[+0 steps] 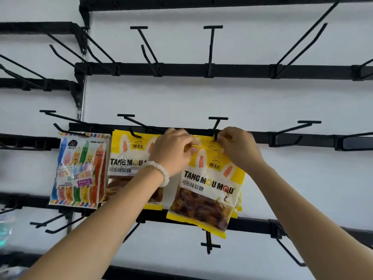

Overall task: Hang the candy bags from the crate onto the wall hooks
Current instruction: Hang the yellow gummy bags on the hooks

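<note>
Both hands up at the middle rail. My left hand [173, 149] pinches the top left corner of a yellow bag [207, 190]; my right hand [237, 147] pinches its top edge just beside the hook [216, 130]. The bag hangs tilted, lower corner swung right, its header at the hook tip; I cannot tell whether the hole is already on the wire.

Risks, as I judge them: if the hole misses the tip, the bag drops when I let go. Pulling the header sideways could tear the slot. The tilt could drag on the bags behind (yellow edges show at the lower right; number unclear).

Count: two hands, one bag in hand. Farther left, one yellow bag [129, 164] on its hook, then pencil bags [80, 168], at least two stacked. Many bare hooks on the wall beyond. Crate not in view.
</note>
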{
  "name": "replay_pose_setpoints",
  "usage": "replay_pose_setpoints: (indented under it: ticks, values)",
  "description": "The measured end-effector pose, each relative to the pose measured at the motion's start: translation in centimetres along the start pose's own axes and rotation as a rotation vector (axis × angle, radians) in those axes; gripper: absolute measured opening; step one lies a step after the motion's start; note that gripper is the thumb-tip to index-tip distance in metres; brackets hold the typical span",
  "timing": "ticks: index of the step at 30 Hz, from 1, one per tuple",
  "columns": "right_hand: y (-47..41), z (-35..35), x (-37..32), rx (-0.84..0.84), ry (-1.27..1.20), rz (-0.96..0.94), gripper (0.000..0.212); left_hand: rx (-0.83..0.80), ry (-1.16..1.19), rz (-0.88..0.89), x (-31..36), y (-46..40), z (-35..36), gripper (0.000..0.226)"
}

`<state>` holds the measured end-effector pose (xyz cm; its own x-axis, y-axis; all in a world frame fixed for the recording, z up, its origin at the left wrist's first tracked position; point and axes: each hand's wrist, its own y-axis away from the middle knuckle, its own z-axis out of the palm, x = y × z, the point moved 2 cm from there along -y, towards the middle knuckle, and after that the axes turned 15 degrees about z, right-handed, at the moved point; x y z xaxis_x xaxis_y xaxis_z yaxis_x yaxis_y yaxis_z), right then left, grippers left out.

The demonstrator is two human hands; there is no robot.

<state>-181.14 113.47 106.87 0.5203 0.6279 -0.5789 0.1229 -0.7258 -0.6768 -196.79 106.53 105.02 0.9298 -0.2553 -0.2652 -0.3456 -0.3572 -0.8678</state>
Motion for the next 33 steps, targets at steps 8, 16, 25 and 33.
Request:
replay_pose_setpoints:
  ticks: [8,16,25,33]
  values:
    - [2.2,-0.8,2.0,0.106,0.012,-0.166,0.018,0.134,0.028,0.012,0.2,0.7,-0.6,0.014]
    - [4.5,-3.0,0.5,-0.130,-0.114,-0.020,0.013,0.191,0.029,0.072,1.1,0.7,-3.2,0.014]
    - [3.9,-4.5,-2.2,0.010,-0.138,0.034,0.012,0.180,0.071,0.020,0.8,-0.5,-4.4,0.018]
    - [3.0,-3.6,-3.2,0.000,-0.156,0.009,0.013,0.170,0.091,-0.082,-0.7,-0.4,-3.7,0.018]
